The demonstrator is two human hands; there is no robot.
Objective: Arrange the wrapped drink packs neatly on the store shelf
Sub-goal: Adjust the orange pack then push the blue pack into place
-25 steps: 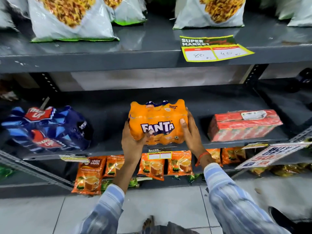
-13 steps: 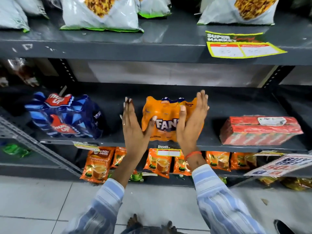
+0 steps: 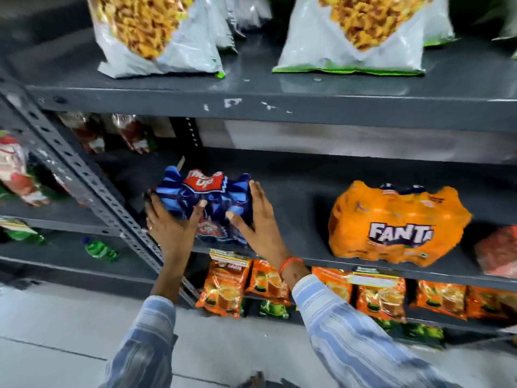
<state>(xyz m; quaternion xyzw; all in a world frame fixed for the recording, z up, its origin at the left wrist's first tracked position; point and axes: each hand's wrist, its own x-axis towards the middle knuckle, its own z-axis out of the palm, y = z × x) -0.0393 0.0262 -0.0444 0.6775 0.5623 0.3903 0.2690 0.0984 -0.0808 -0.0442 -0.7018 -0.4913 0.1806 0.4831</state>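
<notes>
Two hands on the blue pack (image 3: 205,204) now, centre-left of the frame, middle shelf (image 3: 293,177)! Left hand (image 3: 170,226) cups its left side, right hand (image 3: 258,219) presses flat on its right, fingers spread and loosely clamping the wrap from both flanks, thumbs across the front. It looks like a squaring-up or a lift about to start.

Risks from here, as I judge them: that shrink-wrap looks slick and crinkled, so palms alone could slide and let the pack tip forward off the shelf lip. It sits close to the slotted upright (image 3: 92,189) on the left, so a shove that way could snag the wrap on the post. Push it right too hard and it could bump the Fanta pack (image 3: 397,222), which stands well apart at centre-right, front edge near the lip.

Counting up: two wrapped drink packs in clear view, one blue, one orange. One red pack (image 3: 498,252) is cut off at the right edge; what's in it, I can't tell. Two big snack bags (image 3: 156,32) are fully seen on the top shelf, with more behind.
</notes>
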